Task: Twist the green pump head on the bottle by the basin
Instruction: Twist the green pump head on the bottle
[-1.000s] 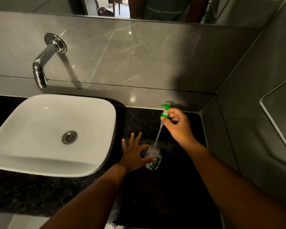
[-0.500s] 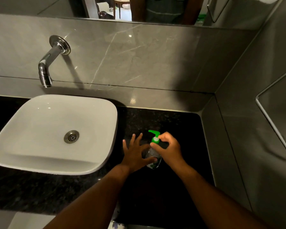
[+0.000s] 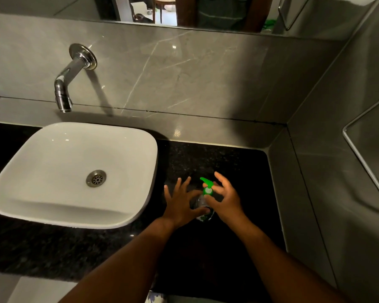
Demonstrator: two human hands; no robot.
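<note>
Head view: you look down at a black speckled tabletop (image 3: pixel 228 162) with a white basin (image 3: pixel 79 171) on the left and a chrome tap (image 3: pixel 68 84) on the grey wall above it. The bottle (image 3: pixel 202 204) stands just right of the basin, near you, and its green pump head (image 3: pixel 207 186) is now seated on the bottle's neck. A second ago your right hand held that pump lifted clear, its tube trailing down into the bottle; half a second ago it was lowered and pinched. So the pump is back in place, and the twisting can go on or is just finishing.

Your left hand (image 3: pixel 179 204) wraps the bottle with thumb and forefinger, its other fingers spread. Your right hand (image 3: pixel 225 197) touches the pump's collar with thumb and fingertips, the remaining fingers splayed loosely; whether it truly grips is hard to tell.

The bottle's body is mostly hidden behind both hands, and its label is unreadable. The mirror above cuts off the reflected person.
</note>
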